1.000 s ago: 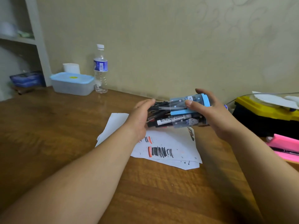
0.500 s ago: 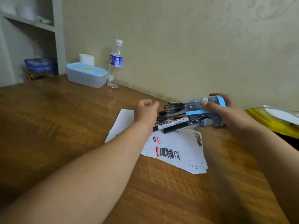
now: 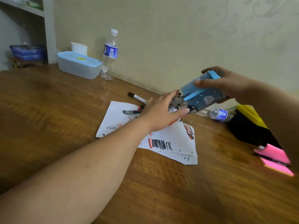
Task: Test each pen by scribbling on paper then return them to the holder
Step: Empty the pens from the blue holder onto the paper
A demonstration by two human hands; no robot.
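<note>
Tipping steeper than half a second ago, the holder [image 3: 203, 97] is emptying: a whiteboard marker [image 3: 137, 98] lies just beyond the paper [image 3: 116, 120], a black pen [image 3: 131, 112] on it, toward the table's [image 3: 48, 110] far edge. The right hand [image 3: 226, 84] grips the holder above the paper. The left hand [image 3: 161, 110], fingers spread, guards its mouth. Testing can likely begin. Holder: blue, translucent, cartoon-printed.

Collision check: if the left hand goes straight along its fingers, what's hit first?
The left hand likely meets the pens at the mouth of the tilted holder first; depth unclear.
</note>
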